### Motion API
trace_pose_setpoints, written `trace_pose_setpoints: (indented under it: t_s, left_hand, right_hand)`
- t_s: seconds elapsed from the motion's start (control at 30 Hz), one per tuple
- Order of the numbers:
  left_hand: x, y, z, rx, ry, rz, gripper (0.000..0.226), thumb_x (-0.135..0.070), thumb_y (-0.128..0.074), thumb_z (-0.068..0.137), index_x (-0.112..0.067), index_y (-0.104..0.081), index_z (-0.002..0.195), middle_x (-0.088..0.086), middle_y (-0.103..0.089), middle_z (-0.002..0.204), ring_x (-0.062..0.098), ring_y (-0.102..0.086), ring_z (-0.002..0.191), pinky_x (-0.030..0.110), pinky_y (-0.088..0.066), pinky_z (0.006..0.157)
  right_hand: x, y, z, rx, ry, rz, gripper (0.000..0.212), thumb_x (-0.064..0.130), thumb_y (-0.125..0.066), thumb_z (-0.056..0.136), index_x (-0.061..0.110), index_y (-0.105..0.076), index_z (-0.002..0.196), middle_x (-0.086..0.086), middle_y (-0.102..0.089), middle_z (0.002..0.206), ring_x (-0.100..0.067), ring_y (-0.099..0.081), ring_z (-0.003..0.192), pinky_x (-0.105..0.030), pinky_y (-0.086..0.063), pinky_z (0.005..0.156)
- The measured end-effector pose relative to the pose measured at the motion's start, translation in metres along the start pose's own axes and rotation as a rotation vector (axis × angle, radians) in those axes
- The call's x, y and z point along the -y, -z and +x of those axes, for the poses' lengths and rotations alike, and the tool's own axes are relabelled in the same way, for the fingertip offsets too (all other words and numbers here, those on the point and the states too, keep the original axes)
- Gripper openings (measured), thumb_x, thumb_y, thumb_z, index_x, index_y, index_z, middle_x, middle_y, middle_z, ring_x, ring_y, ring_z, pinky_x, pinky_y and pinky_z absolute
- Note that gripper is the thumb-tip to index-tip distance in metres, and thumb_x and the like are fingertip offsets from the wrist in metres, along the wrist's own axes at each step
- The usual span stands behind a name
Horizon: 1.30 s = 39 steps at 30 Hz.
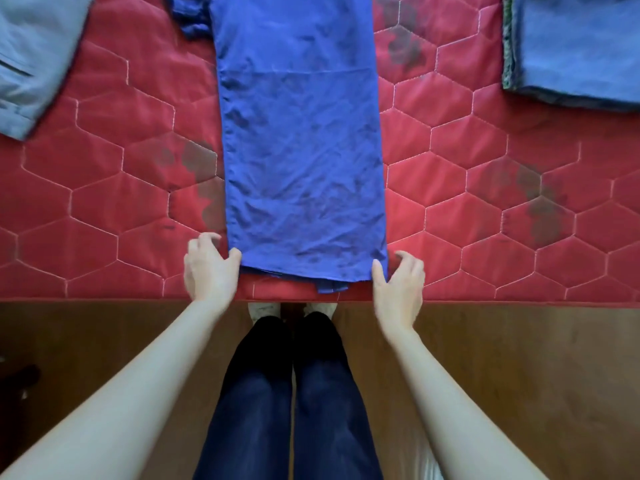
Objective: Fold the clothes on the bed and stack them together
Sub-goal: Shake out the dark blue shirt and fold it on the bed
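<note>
Legs: dark trousers point(291, 393), standing at the bed's near edge
Left hand point(207, 268): thumb touches the blue garment's near left corner — fingers loosely curled, grasping nothing
Right hand point(398, 282): thumb at the near right corner, fingers spread, grasping nothing
Blue garment point(301, 143): long folded strip on the red mattress point(485, 168)
Elsewhere: grey clothing point(31, 57) far left — folded pile point(575, 46) far right

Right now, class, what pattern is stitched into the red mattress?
Hexagons, stitched in pale thread across the mattress, clearest in the head view.

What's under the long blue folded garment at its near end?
Under the long blue folded garment, more blue layers peek out at the hem, on the red quilted mattress; anything further under is covered.
</note>
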<state>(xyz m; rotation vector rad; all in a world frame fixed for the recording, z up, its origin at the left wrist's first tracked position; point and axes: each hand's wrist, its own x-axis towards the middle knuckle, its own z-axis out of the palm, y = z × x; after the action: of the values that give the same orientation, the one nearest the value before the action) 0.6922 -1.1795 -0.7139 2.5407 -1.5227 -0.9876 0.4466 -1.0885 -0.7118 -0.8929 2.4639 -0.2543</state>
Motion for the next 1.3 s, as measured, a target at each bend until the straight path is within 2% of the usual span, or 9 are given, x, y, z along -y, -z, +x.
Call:
trace_pose_setpoints:
  t_s: [0.1,0.2,0.27,0.43,0.67,0.87,1.03,1.13,1.3]
  left_hand:
    - [-0.01,-0.005,-0.013,-0.133,-0.352,0.114,0.04,-0.013,-0.06,0.087,-0.004,-0.053,0.126,0.016,-0.051,0.129,0.035,-0.047,0.119,0.046,-0.039,0.097]
    - [-0.029,-0.022,-0.01,-0.117,-0.696,0.24,0.045,-0.006,-0.058,0.089,0.0,-0.051,0.134,0.019,-0.045,0.143,0.036,-0.039,0.136,0.05,-0.033,0.11]
    - [-0.043,-0.038,0.001,-0.089,-0.801,0.318,0.05,-0.008,-0.054,0.092,-0.003,-0.045,0.141,0.017,-0.036,0.152,0.035,-0.03,0.142,0.053,-0.026,0.114]
    - [-0.031,-0.07,0.037,-0.021,-0.78,0.471,0.054,-0.03,-0.037,0.101,-0.013,-0.026,0.151,0.013,-0.018,0.16,0.031,-0.016,0.148,0.054,-0.014,0.117]
    - [0.025,-0.058,0.007,-0.009,-0.763,0.544,0.057,-0.036,-0.027,0.098,-0.01,-0.036,0.148,0.014,-0.022,0.158,0.032,-0.023,0.145,0.053,-0.018,0.115]
    - [-0.073,-0.051,0.049,-0.144,-0.797,0.435,0.052,-0.028,-0.033,0.098,-0.009,-0.038,0.146,0.015,-0.027,0.157,0.034,-0.025,0.145,0.056,-0.018,0.114]
    - [-0.154,-0.051,0.136,-0.185,-0.743,0.418,0.054,-0.028,-0.03,0.1,-0.012,-0.026,0.152,0.013,-0.016,0.16,0.031,-0.012,0.148,0.053,-0.006,0.117]
    - [-0.149,-0.052,0.162,-0.145,-0.698,0.441,0.055,-0.034,-0.031,0.102,-0.016,-0.021,0.153,0.012,-0.011,0.161,0.03,-0.009,0.149,0.052,-0.005,0.119]
    - [-0.103,-0.046,0.163,-0.17,-0.773,0.399,0.056,-0.031,-0.035,0.096,-0.011,-0.036,0.148,0.016,-0.026,0.157,0.036,-0.024,0.145,0.053,-0.021,0.116]
  right_hand:
    - [0.022,-0.011,0.001,-0.096,0.261,-0.024,0.041,0.018,-0.059,0.093,0.002,-0.052,0.129,-0.016,-0.048,0.137,-0.033,-0.045,0.127,-0.04,-0.039,0.103]
    - [0.058,-0.035,0.012,-0.065,0.527,-0.098,0.045,0.014,-0.056,0.093,0.001,-0.049,0.135,-0.022,-0.039,0.148,-0.035,-0.035,0.139,-0.043,-0.032,0.111]
    - [0.083,-0.056,0.024,-0.046,0.689,-0.163,0.049,0.016,-0.051,0.093,0.006,-0.045,0.141,-0.02,-0.033,0.152,-0.033,-0.03,0.142,-0.046,-0.029,0.113]
    - [0.073,-0.09,0.05,-0.04,0.81,-0.365,0.049,0.03,-0.038,0.1,0.019,-0.037,0.148,-0.013,-0.028,0.156,-0.026,-0.025,0.145,-0.052,-0.023,0.116]
    - [-0.012,-0.051,0.042,-0.001,0.839,-0.406,0.048,0.028,-0.039,0.1,0.014,-0.042,0.145,-0.015,-0.033,0.154,-0.029,-0.03,0.143,-0.053,-0.027,0.114]
    - [0.089,-0.044,0.099,-0.052,0.876,-0.29,0.048,0.02,-0.047,0.097,0.01,-0.045,0.143,-0.019,-0.035,0.151,-0.034,-0.03,0.142,-0.054,-0.026,0.114]
    - [0.182,-0.062,0.174,-0.031,0.88,-0.349,0.051,0.028,-0.032,0.101,0.017,-0.031,0.15,-0.015,-0.02,0.158,-0.029,-0.014,0.148,-0.049,-0.011,0.119]
    - [0.177,-0.067,0.197,-0.015,0.83,-0.436,0.052,0.036,-0.025,0.103,0.022,-0.024,0.153,-0.011,-0.014,0.16,-0.026,-0.01,0.149,-0.048,-0.009,0.12]
    - [0.12,-0.058,0.184,-0.107,0.759,-0.443,0.05,0.031,-0.034,0.101,0.018,-0.033,0.15,-0.013,-0.025,0.157,-0.029,-0.021,0.146,-0.051,-0.025,0.116]
